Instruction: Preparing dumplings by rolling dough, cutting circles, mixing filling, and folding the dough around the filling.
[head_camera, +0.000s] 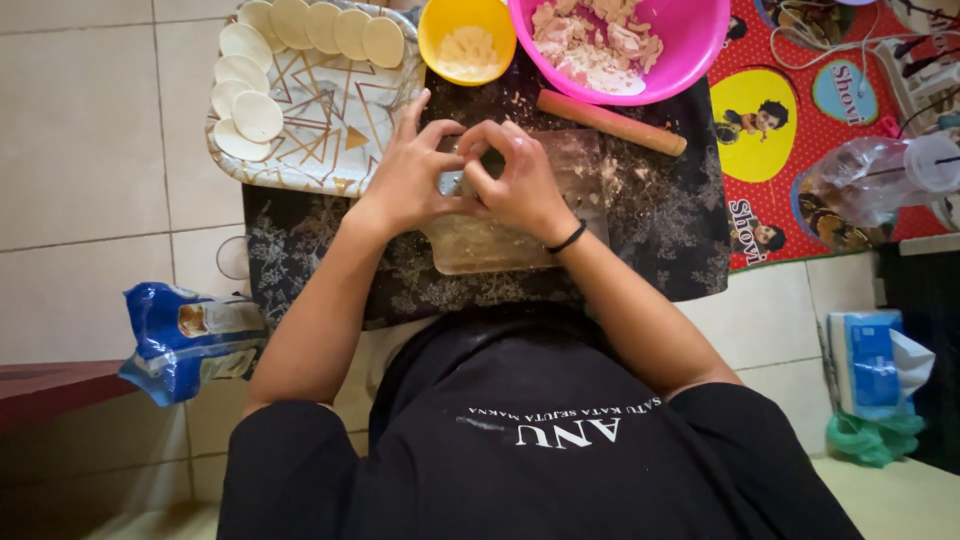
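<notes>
Both hands meet over the far end of the clear board (500, 245), fingertips bunched into a ring. The left hand (405, 178) and the right hand (522, 185), the one with a black band at the wrist, are each nearly closed, thumb and fingers pinched in on a small piece (461, 176) held just above the board. Judging by the pose, this is fine pinching work. It would go best with light, even pressure from both sides, the piece kept low over the board and turned little by little so that no spot is squeezed thin. The piece itself is almost wholly covered by the fingers, so its shape, its colour and whether it is folded cannot be told. How far it is lifted off the board is unclear too. Beyond the board lies a rolling pin (610, 122), and further beyond it a yellow bowl (467, 62) and a pink bowl (690, 55), both cut off by the top edge; the pale contents of each are hard to name. To the far left of the board a patterned tray (330, 130) carries pale dough rounds (257, 115), its far rim cut off as well. The board sits on a dark cloth (660, 220), partly hidden under the forearms.
</notes>
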